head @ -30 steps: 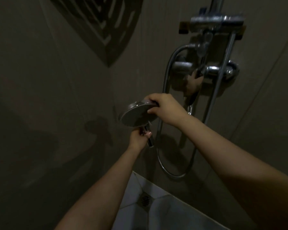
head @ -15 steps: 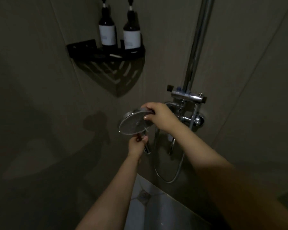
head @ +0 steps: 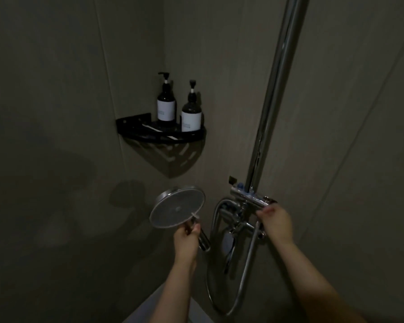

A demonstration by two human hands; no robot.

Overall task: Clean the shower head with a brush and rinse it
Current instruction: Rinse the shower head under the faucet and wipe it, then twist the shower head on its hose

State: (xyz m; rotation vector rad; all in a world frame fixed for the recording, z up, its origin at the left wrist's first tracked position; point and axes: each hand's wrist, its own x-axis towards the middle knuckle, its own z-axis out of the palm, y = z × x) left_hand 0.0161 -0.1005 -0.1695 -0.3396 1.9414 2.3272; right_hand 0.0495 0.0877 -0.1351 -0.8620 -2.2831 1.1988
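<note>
The round chrome shower head (head: 177,207) faces me, tilted, in the lower middle of the view. My left hand (head: 186,238) grips its handle just below the disc. My right hand (head: 275,221) has left the head and now rests at the right end of the chrome mixer valve (head: 250,199), fingers curled at its knob. The metal hose (head: 222,297) loops down from the valve. On the corner shelf lies a thin pale stick, possibly a brush (head: 149,128); the dim light makes this uncertain.
A black corner shelf (head: 161,136) holds two dark pump bottles (head: 166,106) up on the wall. A chrome riser pipe (head: 275,89) runs upward from the valve. Grey tiled walls close in on both sides; a pale floor edge shows at the bottom.
My right hand let go of the shower head's rim and moved right to the mixer valve. The view tilted upward, bringing the shelf and bottles fully in. My left hand kept the handle.
</note>
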